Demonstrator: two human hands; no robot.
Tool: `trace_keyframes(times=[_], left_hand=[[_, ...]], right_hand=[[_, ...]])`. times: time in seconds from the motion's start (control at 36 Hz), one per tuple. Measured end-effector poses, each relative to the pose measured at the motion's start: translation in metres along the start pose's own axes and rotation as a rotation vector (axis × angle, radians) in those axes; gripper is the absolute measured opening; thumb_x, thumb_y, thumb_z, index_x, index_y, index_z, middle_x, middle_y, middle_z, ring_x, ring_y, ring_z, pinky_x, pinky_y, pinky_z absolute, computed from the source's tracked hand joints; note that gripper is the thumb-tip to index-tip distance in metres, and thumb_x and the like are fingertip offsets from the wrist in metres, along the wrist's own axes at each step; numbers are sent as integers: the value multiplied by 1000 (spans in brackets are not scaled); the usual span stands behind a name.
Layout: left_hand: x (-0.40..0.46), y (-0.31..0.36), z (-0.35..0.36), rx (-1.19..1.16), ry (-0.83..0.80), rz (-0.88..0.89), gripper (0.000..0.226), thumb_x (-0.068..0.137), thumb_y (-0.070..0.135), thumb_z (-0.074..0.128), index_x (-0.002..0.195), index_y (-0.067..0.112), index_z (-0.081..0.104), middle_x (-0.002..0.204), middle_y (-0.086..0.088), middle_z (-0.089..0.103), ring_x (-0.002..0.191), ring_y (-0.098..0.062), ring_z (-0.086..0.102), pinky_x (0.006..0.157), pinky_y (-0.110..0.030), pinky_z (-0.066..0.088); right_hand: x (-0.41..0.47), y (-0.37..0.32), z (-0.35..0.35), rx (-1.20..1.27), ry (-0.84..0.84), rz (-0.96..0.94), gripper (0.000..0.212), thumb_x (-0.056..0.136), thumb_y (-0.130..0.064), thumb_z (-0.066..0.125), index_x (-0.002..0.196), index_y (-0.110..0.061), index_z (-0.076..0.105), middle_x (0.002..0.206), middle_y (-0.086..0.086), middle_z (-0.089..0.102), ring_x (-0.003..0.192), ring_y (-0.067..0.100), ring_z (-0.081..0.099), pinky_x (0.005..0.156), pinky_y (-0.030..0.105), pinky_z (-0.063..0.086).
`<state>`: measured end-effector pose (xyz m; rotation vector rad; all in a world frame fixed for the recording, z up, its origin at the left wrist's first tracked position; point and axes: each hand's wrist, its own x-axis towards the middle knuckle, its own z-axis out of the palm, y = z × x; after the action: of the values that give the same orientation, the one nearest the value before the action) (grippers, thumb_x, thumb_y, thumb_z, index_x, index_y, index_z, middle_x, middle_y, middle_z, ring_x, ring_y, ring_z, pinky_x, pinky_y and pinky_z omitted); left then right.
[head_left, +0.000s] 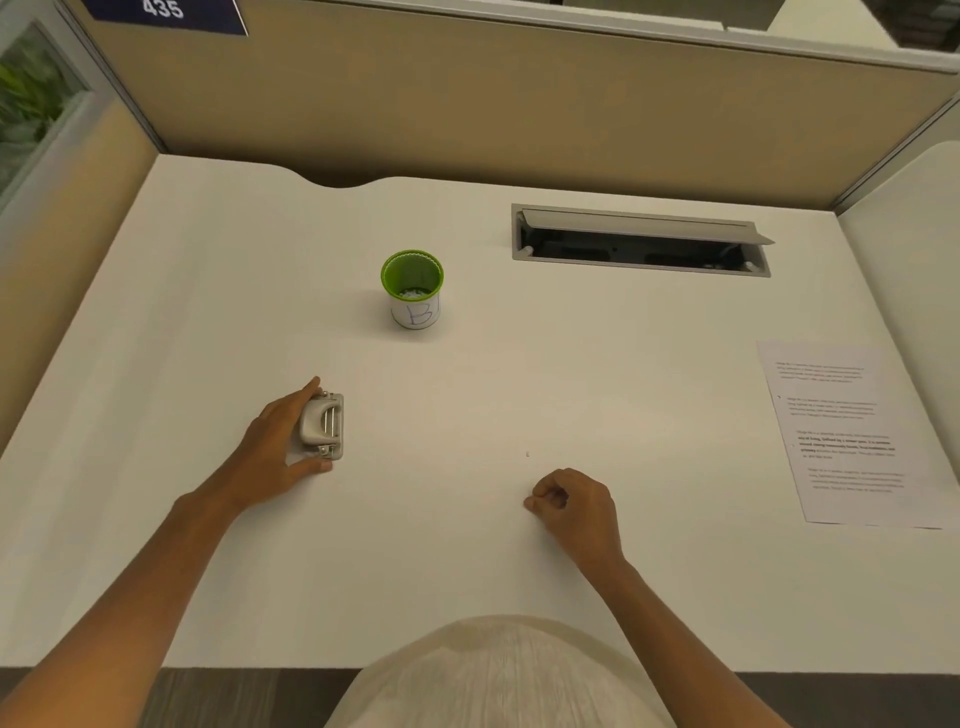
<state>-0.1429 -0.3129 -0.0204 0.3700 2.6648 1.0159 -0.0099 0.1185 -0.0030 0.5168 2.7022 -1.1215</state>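
White tabletop (467, 571) carries everything. Nearest its near edge, right of the middle, my right hand (576, 512) rests knuckles up with the fingers curled in and the thumb tip against the forefinger. It looks like a pinch, but I can see nothing between them, and anything there would be too small to tell. A little farther in, left of the middle, my left hand (275, 452) grips the punch (323, 426). The thumb hooks its near end and the fingers wrap its far end, and the punch sits flat on the tabletop. A tiny speck (528, 454) lies just beyond my right hand, apart from it. Farther back, about midway to the far edge, the cup (414, 288) stands upright with pale bits in its bottom, well apart from both hands. A printed sheet (852, 436) lies along the right edge, and an open cable hatch (641, 241) is set in near the far right corner. I judge that the punch is being held or placed while the loose bits are gathered. The next move calls for a fine fingertip pinch on that speck, then a long reach to drop it in the cup without knocking the cup over. My left hand should keep the punch steady meanwhile.
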Motion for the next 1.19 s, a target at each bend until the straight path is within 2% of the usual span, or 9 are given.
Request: trace_keyframes(times=[0.25,0.39,0.56,0.69,0.75,0.86,1.06,1.14,1.19], left_hand=[[0,3,0,-16,8,4,123,71,20,99,169,24,25,162,9,48,140,11,36,121,-35,31],[-1,1,0,-15,8,13,125,72,20,99,169,27,22,163,11,47,146,-11,41,124,-39,33],[-3,0,2,-41,-13,-36,125,74,20,97,170,32,18,165,15,42,142,20,27,125,-36,30],[-8,0,6,-87,19,-77,135,74,16,97,170,39,6,158,48,24,144,24,25,124,-33,26],[-10,2,8,-89,43,-85,141,71,17,99,169,41,1,164,45,16,149,20,23,125,-36,25],[-16,2,12,-51,89,-70,150,67,26,101,168,43,-8,178,19,1,164,-19,19,130,-48,23],[-32,4,30,-62,180,-56,151,65,43,99,169,35,-10,177,21,-7,166,-17,12,131,-57,25],[-39,15,39,-19,278,-22,144,69,70,85,169,31,-10,177,20,-9,165,-3,0,134,-52,16],[-41,26,47,25,353,19,133,75,80,70,169,25,-7,179,8,-2,167,-13,4,135,-53,3]], right_hand=[[18,-12,0,75,43,-1,18,77,-12,92,83,-18,76,86,-6,74,78,14,69,75,32,57],[31,-21,-2,89,59,-14,16,80,-10,89,89,-16,77,92,-6,74,83,13,69,76,26,54],[44,-26,-2,53,52,-23,14,82,-12,89,93,-14,80,93,-5,74,81,9,68,76,21,49],[48,-26,-3,-7,33,-38,10,84,-14,88,91,-11,82,93,-2,73,81,15,69,79,27,54],[48,-27,-3,-31,22,-47,6,85,-14,86,89,-11,83,92,-2,72,82,17,69,77,28,53],[49,-28,0,-124,0,-70,4,89,-14,81,86,-14,83,88,-5,67,78,16,63,65,18,41],[48,-35,5,-286,4,-86,15,94,-3,69,86,-9,80,87,-6,62,77,17,56,60,27,36],[46,-37,7,-353,-8,-106,18,96,1,62,91,-6,77,100,2,69,87,24,63,65,28,39],[44,-40,8,-418,-26,-124,19,96,4,57,96,-5,74,106,4,68,98,27,64,66,30,41]])
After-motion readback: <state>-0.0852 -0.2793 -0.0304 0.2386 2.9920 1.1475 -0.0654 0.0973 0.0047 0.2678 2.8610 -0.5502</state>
